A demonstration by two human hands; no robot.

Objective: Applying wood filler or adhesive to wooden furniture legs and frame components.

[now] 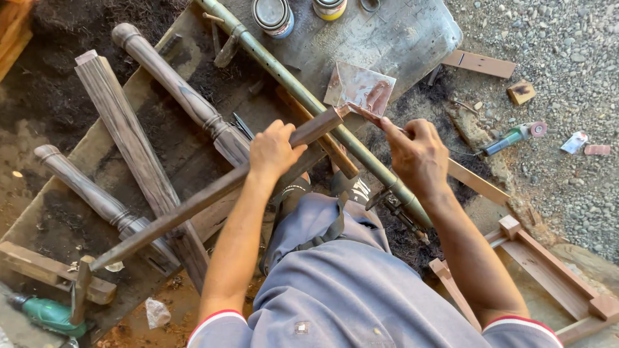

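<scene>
The left hand (274, 151) closes its grip around a long dark wooden stick (213, 193), which slants from near a green drill (48, 314) up past the grip. The right hand (419, 154) pinches a thin putty blade (369, 116) whose tip touches the stick's upper end, just left of that grip. Beyond the blade lies a smeared square sheet (361, 87). Turned wooden legs (174, 96) lie left of the left grip, on a board.
</scene>
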